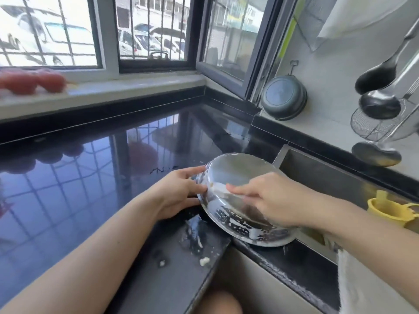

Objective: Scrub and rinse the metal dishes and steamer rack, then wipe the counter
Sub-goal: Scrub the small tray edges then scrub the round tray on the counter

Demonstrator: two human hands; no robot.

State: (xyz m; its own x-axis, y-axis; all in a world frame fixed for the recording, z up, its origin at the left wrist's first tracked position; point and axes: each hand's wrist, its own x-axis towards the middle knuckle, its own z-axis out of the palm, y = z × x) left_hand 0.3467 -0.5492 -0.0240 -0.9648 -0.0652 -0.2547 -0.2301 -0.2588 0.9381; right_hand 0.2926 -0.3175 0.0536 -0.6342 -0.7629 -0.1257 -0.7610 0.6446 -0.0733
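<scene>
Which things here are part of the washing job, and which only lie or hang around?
Part of the job:
- metal dish, gripped by the left hand
- right hand rubbing it
- sink
- black counter

Just around:
- tomatoes on the sill
- hanging ladles
- yellow cup
- dark pan

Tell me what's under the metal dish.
The metal dish is tilted, its lower rim resting on the wet black counter edge beside the sink. Scraps lie nearby; anything directly beneath is hidden by the dish and both hands.
</scene>
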